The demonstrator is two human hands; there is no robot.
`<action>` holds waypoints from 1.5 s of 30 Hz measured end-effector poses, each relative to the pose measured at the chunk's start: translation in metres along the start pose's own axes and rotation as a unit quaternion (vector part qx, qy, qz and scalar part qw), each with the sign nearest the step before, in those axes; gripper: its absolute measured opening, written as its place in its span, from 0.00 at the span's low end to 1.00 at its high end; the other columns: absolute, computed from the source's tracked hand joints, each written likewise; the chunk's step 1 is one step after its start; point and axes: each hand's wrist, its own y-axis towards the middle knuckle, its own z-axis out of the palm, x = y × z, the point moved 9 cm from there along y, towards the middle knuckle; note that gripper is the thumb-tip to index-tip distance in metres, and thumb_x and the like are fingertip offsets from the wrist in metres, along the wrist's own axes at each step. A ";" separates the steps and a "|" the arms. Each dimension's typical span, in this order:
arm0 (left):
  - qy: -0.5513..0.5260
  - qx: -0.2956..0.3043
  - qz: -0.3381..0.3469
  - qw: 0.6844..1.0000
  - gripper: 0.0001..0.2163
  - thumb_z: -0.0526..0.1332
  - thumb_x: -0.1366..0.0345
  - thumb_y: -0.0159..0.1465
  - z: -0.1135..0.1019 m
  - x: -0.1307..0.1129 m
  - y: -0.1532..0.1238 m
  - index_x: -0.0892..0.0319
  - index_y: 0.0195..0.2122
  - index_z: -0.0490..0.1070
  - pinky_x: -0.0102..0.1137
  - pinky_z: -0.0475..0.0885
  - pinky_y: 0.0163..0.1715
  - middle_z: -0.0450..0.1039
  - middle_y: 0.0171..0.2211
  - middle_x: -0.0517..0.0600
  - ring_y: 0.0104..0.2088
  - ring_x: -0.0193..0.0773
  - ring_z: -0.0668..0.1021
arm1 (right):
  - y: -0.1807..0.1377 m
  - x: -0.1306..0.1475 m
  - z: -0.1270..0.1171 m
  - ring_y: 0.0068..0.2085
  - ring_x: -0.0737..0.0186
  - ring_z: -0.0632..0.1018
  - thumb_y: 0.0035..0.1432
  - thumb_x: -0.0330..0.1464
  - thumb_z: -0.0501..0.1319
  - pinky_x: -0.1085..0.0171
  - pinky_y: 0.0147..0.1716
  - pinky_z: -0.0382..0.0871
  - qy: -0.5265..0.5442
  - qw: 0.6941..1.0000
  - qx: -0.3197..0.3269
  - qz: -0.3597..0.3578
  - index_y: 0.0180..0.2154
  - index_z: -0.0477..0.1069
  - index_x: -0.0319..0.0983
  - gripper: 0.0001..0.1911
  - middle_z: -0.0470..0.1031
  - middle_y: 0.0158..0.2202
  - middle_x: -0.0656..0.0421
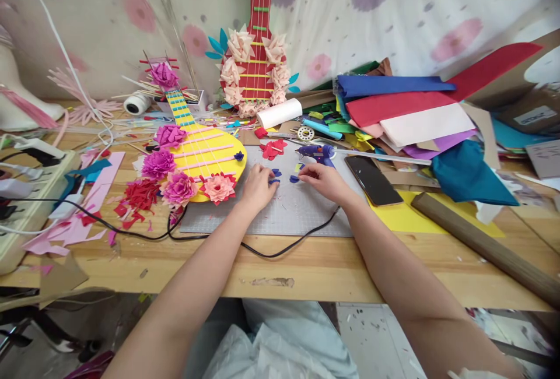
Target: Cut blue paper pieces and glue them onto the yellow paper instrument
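Both my hands rest on a grey cutting mat (284,213) in the middle of the wooden table. My left hand (258,186) has its fingers curled, the tips pinching a small dark blue paper piece (274,181). My right hand (326,182) lies beside it, fingers bent and pressed together near another small blue piece (294,179). More blue scraps (276,172) lie just beyond my fingers. A blue glue gun (317,152) sits right behind my right hand, its black cord (280,251) looping along the mat's near edge.
A yellow paper guitar (205,151) with pink and magenta flowers lies left of the mat. A red paper guitar (256,58) leans on the wall. A black phone (371,179) lies right of my right hand, by coloured paper sheets (402,105) and a wooden bar (485,248).
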 end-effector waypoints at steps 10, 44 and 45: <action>-0.046 -0.019 -0.053 0.997 0.04 0.63 0.68 0.54 0.004 0.008 0.003 0.61 0.30 0.73 0.36 0.64 0.49 0.66 0.39 0.54 0.44 0.43 0.71 | -0.002 -0.006 -0.016 0.26 0.67 0.67 0.50 0.42 0.59 0.66 0.27 0.58 0.041 0.998 0.040 0.019 0.31 0.71 0.39 0.13 0.67 0.23 0.62; -0.064 -0.061 -0.005 0.996 0.07 0.59 0.68 0.55 -0.007 0.002 -0.005 0.58 0.35 0.73 0.35 0.67 0.44 0.72 0.37 0.52 0.41 0.41 0.73 | 0.004 0.044 0.035 0.36 0.60 0.72 0.52 0.26 0.54 0.62 0.37 0.63 -0.019 0.996 -0.059 -0.065 0.40 0.64 0.41 0.12 0.75 0.35 0.58; -0.081 -0.060 -0.010 0.995 0.06 0.59 0.68 0.55 -0.007 0.003 -0.004 0.58 0.34 0.72 0.34 0.67 0.42 0.72 0.36 0.52 0.39 0.40 0.73 | 0.003 0.045 0.034 0.36 0.60 0.72 0.52 0.27 0.55 0.62 0.36 0.63 -0.016 0.996 -0.062 -0.068 0.40 0.64 0.42 0.11 0.75 0.35 0.58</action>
